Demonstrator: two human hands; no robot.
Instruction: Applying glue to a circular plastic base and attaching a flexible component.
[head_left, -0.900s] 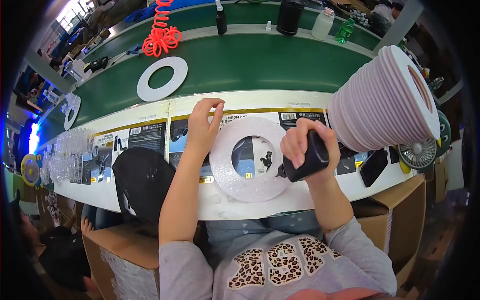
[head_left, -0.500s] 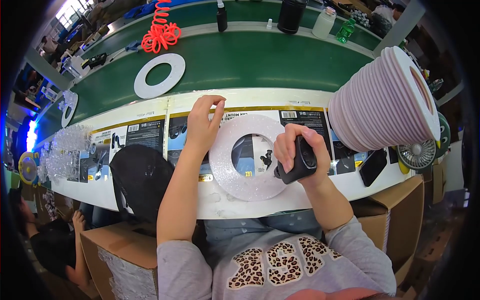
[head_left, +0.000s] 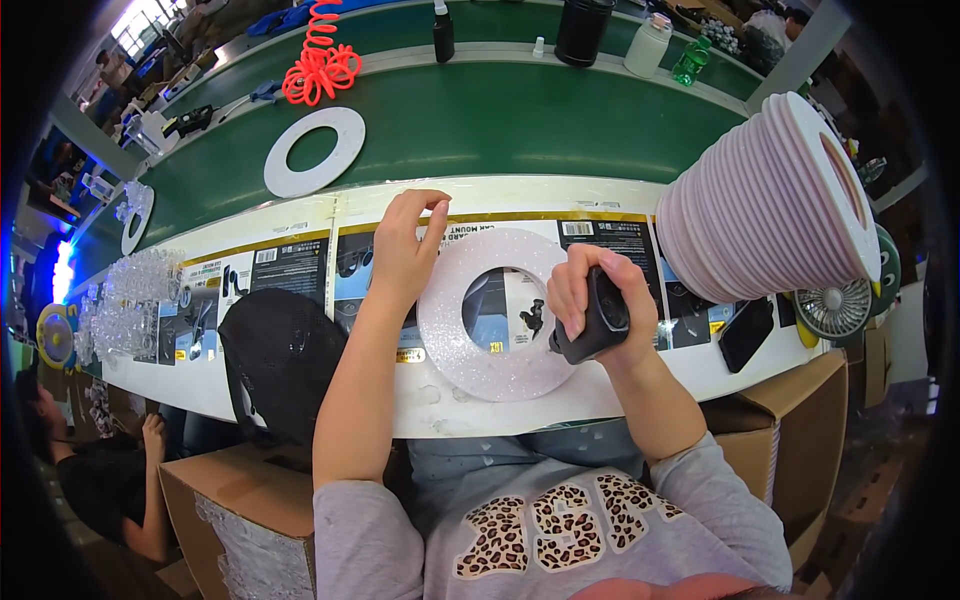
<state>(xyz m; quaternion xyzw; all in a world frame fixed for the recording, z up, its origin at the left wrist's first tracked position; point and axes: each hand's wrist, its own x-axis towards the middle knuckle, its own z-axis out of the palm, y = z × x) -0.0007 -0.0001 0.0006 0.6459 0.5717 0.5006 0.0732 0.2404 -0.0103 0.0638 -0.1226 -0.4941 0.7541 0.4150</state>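
The white foam ring [head_left: 492, 313] lies flat at centre frame on the white bench edge [head_left: 520, 405], over a row of printed cards [head_left: 290, 270].

The left hand [head_left: 405, 250] rests at the ring's upper-left rim, fingers curled, thumb and forefinger tips close together. It steadies the ring rather than clasping it. Whether the fingertips pinch anything cannot be told.

The right hand [head_left: 600, 300] is wrapped fully closed around a black handheld tool [head_left: 597, 320], its lower end at the ring's right inner edge.

Judgement: the step in hand is working the ring with the tool while the other hand holds it in place. The next move would call for the ring staying flat and the tool tip kept on the rim.

A tall stack of like rings [head_left: 770, 205] lies tilted at right of frame. 1 separate ring [head_left: 314, 151] lies on the green belt [head_left: 520, 120] at upper left.

Hard to make out:
- The tool's working end is hidden by the fingers.
- The black mesh object [head_left: 280, 355] at lower left cannot be identified.
- Another person [head_left: 110, 480] is cut off at the lower-left edge.
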